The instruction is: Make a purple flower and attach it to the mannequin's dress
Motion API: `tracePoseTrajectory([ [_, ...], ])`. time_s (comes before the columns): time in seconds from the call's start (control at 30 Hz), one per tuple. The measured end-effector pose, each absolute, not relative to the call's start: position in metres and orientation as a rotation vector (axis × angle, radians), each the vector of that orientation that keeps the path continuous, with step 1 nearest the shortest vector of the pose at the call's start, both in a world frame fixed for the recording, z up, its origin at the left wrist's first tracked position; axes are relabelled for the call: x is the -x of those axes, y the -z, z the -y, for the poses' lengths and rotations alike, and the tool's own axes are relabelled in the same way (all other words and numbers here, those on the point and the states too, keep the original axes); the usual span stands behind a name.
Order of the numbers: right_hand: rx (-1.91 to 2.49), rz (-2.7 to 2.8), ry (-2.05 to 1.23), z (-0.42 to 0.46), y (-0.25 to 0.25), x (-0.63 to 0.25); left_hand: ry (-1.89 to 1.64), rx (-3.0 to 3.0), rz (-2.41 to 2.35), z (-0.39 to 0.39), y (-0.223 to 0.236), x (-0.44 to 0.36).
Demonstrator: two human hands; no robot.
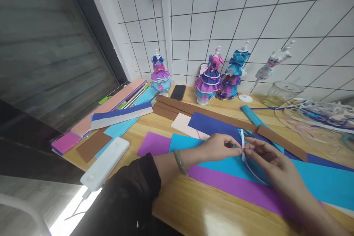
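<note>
My left hand [218, 146] and my right hand [272, 164] meet over the coloured foam sheets on the wooden table [188, 206]. Both pinch a thin white ribbon [242, 143] that loops down and to the right over a turquoise sheet [318, 180]. A green bangle sits on my left wrist, below a dark sleeve. A purple sheet [235, 188] lies under my right forearm and a dark blue sheet [212, 125] lies just behind my fingers.
Several small dress mannequins [210, 79] stand along the tiled wall, with a black phone [178, 92] between them. Brown strips [193, 110] cross the table. A white power bank [106, 162] lies at the left edge. A glass jar [284, 92] and clear bowl of ribbons [326, 121] sit right.
</note>
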State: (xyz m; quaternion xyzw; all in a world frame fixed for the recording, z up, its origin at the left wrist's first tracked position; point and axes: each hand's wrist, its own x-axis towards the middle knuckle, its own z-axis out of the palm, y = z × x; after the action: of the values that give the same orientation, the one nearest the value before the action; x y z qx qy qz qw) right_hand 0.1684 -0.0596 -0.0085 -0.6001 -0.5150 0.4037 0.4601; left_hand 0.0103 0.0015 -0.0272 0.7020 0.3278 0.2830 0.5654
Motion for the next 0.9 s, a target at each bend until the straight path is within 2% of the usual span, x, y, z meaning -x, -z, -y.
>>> tracePoseTrajectory([
  [0.3,1.399,1.115,-1.058,0.058,0.002,-0.158,-0.686,-1.470,-0.760,-0.001,0.023,-0.012],
  [0.9,1.494,1.294,-0.929,0.062,0.003,-0.160,-0.739,-2.066,-0.807,0.009,0.014,-0.008],
])
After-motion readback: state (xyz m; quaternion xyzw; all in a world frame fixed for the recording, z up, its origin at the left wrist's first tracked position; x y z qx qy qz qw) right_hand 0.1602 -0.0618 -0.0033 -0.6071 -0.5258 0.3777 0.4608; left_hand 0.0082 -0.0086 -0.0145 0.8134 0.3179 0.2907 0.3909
